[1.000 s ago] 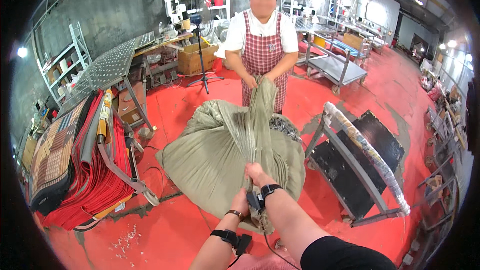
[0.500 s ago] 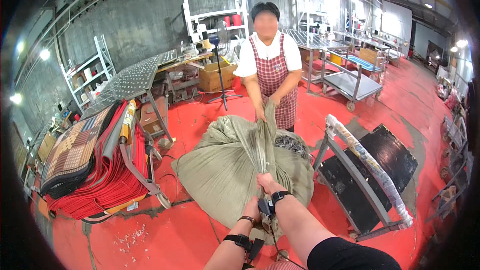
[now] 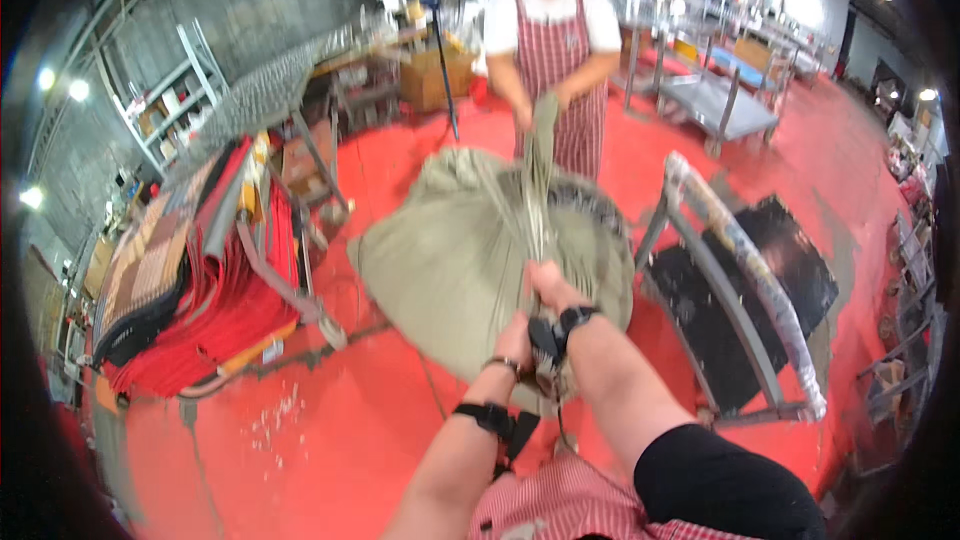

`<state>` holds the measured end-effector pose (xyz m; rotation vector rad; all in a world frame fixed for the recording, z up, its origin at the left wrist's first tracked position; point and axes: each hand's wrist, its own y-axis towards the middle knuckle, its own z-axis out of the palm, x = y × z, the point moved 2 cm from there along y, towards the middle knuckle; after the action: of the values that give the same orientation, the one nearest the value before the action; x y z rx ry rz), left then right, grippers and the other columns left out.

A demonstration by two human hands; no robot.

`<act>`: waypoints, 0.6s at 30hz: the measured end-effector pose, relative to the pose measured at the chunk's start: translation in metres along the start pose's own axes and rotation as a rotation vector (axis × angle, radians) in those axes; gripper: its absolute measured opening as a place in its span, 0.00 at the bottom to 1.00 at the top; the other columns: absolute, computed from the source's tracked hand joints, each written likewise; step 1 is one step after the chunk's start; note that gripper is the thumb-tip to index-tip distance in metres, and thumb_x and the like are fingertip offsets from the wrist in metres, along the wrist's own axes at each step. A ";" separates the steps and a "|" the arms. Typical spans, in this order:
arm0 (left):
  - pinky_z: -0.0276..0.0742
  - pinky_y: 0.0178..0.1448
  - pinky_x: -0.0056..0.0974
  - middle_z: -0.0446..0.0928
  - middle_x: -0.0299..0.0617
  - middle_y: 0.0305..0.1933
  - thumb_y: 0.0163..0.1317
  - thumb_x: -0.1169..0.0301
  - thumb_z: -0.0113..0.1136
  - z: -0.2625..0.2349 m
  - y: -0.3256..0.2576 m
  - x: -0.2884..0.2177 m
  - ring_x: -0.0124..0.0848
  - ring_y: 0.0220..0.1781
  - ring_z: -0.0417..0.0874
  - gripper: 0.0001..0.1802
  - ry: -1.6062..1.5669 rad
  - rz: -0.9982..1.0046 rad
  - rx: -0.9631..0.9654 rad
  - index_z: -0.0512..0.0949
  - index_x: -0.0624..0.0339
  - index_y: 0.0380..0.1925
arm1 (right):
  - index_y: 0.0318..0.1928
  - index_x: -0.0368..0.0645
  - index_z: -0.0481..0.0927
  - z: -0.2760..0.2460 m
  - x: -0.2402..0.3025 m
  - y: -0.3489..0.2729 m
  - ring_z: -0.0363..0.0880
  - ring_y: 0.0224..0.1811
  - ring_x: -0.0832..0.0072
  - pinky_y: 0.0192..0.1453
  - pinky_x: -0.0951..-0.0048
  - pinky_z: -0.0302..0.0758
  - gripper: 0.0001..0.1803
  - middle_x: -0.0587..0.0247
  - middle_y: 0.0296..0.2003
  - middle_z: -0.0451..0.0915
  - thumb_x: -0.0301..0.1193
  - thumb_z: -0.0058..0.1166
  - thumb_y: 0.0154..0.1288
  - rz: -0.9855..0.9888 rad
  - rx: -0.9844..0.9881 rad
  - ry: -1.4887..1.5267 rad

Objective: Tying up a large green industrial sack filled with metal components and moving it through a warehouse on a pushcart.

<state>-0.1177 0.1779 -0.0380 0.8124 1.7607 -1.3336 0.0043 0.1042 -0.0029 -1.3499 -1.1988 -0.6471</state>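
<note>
So far, cloth [image 3: 450, 260]: gathered in and drawn up to a twisted neck [image 3: 537, 215]; we judge the gathering well along but unfinished, since a gap shows on the far right and nothing fastens it that we can see.
Left hand [image 3: 514, 340]: curled closed, gripping the cloth low down, just below our other hand; blur keeps us from telling the fingers apart.
Right hand [image 3: 546, 282]: a tight fist around the neck, a little farther out, with a watch [image 3: 578, 316] at the wrist.
Cloth's place: on the red floor [image 3: 330, 460] right before us, between mats [image 3: 150, 270] on the left and a grey frame [image 3: 733, 312] just beside it on the right.
Filling [image 3: 590, 202]: dark stuff we glimpse in the gap; its kind is too blurred to name.
Co-worker [image 3: 565, 40]: faces us across the cloth, both hands [image 3: 524, 118] closed on its raised upper end, so that we hold the stretch between us.
Cart [image 3: 715, 105] and box [image 3: 425, 82]: behind, well apart from the cloth, to our right and left.
</note>
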 end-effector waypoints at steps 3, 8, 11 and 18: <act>0.66 0.40 0.50 0.71 0.63 0.29 0.53 0.68 0.42 0.013 -0.052 -0.038 0.56 0.37 0.72 0.11 0.538 0.380 0.056 0.63 0.65 0.32 | 0.21 0.37 0.71 -0.026 -0.017 -0.020 0.66 0.16 0.70 0.17 0.66 0.60 0.14 0.61 0.13 0.68 0.36 0.44 0.54 0.134 -0.013 0.120; 0.68 0.33 0.51 0.72 0.61 0.26 0.47 0.77 0.47 0.017 -0.054 -0.028 0.57 0.31 0.73 0.11 0.789 0.587 0.093 0.61 0.65 0.32 | 0.25 0.40 0.66 -0.021 -0.029 -0.021 0.63 0.16 0.73 0.18 0.69 0.61 0.12 0.65 0.16 0.65 0.37 0.45 0.54 0.109 -0.014 0.455; 0.68 0.37 0.48 0.71 0.61 0.30 0.45 0.76 0.54 0.010 -0.042 -0.031 0.58 0.36 0.71 0.16 0.734 0.471 0.179 0.60 0.64 0.33 | 0.25 0.38 0.68 -0.014 -0.028 -0.012 0.66 0.17 0.73 0.19 0.68 0.62 0.17 0.62 0.18 0.68 0.41 0.46 0.56 0.163 0.021 0.456; 0.66 0.37 0.48 0.68 0.57 0.29 0.47 0.72 0.52 -0.002 -0.025 -0.035 0.55 0.35 0.70 0.16 0.795 0.472 0.474 0.59 0.64 0.33 | 0.34 0.30 0.69 -0.015 -0.040 -0.006 0.72 0.37 0.46 0.41 0.58 0.67 0.19 0.39 0.29 0.74 0.39 0.42 0.59 -0.139 -0.263 -0.262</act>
<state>-0.1213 0.1729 0.0044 2.1026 1.6251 -1.1799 -0.0099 0.0782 -0.0341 -1.6194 -1.4658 -0.7639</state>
